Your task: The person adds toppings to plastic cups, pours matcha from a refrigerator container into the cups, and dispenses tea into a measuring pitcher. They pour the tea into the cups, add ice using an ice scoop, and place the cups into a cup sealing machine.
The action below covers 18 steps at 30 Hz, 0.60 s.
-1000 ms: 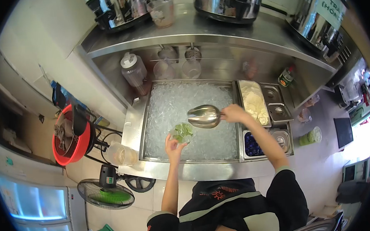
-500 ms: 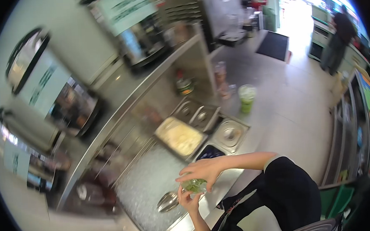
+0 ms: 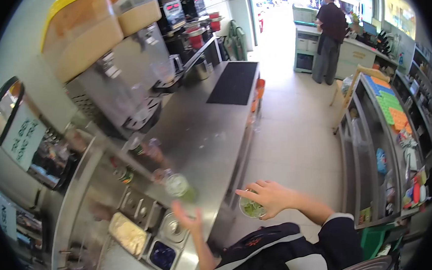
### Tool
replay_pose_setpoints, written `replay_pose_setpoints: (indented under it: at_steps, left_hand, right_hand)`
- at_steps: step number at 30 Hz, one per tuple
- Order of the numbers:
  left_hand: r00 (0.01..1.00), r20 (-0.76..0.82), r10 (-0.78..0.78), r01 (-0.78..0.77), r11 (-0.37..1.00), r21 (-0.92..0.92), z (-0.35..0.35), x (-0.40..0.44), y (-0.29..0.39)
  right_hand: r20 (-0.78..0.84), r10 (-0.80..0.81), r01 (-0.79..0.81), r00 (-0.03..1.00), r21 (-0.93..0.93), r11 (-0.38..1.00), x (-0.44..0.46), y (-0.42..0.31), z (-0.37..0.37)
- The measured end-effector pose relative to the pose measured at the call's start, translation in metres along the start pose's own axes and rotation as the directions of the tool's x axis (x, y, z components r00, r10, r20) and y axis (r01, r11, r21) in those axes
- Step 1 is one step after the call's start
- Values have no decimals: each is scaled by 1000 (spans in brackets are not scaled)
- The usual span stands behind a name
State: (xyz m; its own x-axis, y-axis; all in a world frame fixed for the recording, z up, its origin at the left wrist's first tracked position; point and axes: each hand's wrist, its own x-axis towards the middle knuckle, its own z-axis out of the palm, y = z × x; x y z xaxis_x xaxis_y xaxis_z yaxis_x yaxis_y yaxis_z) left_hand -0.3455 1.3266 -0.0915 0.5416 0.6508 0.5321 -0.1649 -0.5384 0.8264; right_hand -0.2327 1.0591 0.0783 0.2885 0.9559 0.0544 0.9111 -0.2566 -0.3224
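My right hand (image 3: 270,198) is wrapped over the rim of a clear plastic cup (image 3: 253,208). Green pieces and what looks like ice lie inside this cup, which is held out past the counter's edge. My left hand (image 3: 185,218) reaches over the steel counter, a little blurred, fingers apart and nothing in it. Just beyond its fingertips stands a clear cup of green drink (image 3: 180,186); whether they touch it I cannot tell.
Steel pans with pale yellow (image 3: 128,233) and dark purple (image 3: 162,256) contents sit by the ice bin (image 3: 120,269). A black mat (image 3: 233,83) lies on the counter. Shelving (image 3: 370,150) stands right. A person (image 3: 329,34) is at the far counter.
The view has swung right. Both hands were on the cup with green pieces over the ice bin; now my right hand alone holds it, and my left hand has moved towards the green drink.
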Motion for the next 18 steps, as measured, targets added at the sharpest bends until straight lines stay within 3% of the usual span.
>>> replay_pose_setpoints:
  at_steps: [1,3,7,9,10,12,14,18]
  left_hand:
    - [982,-186,-17,39,992,119,11,11,-15]
    - [941,-311,-133,270,850,453,18,27,-27]
    - [919,-384,-84,244,887,392,45,38,-89]
    - [865,-496,-72,195,960,202,63,47,-102]
    - [867,-493,-71,189,963,194,72,52,-108]
    - [769,-639,28,285,879,382,87,60,-111]
    - [727,-687,10,312,886,343,96,67,-115]
    - [671,-713,204,232,855,463,104,75,-152]
  right_hand:
    - [-42,58,-58,997,14,998,-14,18,-8]
    - [-78,131,-132,988,1,991,-38,48,-16]
    - [-140,317,-315,938,35,949,-58,111,-21]
    - [-118,348,-345,930,44,938,-52,143,-23]
    - [-82,363,-360,928,53,932,-48,162,-24]
    - [-75,362,-360,929,39,932,-34,198,-29]
    - [-66,353,-353,933,16,935,-15,237,-40]
    - [-61,315,-314,947,34,949,31,321,-67]
